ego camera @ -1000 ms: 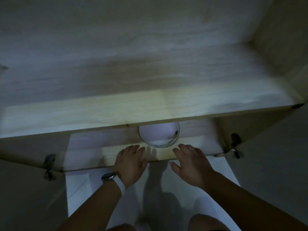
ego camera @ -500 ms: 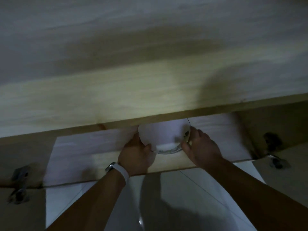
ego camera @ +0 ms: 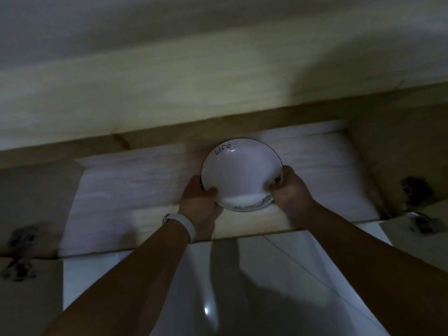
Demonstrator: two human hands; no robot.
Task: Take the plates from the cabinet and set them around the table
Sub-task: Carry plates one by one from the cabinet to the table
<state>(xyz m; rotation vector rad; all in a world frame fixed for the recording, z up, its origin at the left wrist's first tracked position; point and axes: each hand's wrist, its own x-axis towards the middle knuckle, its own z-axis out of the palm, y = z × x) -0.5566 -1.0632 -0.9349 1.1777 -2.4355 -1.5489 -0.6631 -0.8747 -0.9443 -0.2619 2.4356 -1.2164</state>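
Dim light inside a wooden cabinet [ego camera: 218, 88]. White plate [ego camera: 240, 173] with a thin dark rim and the handwritten word "Life" near its far edge, gripped on both sides above the lower shelf [ego camera: 126, 190]. Left hand [ego camera: 201, 204] on the near-left rim, thumb over the edge; right hand [ego camera: 291, 190] on the right rim. White wristband [ego camera: 186, 224] on the left wrist. Metal hinges [ego camera: 20, 238] at both sides. Glossy white floor [ego camera: 242, 287] below.

Dim room; pale wooden shelf [ego camera: 169, 93] overhead; glossy white tiled floor [ego camera: 242, 287] below; metal hinges [ego camera: 20, 238] at sides.
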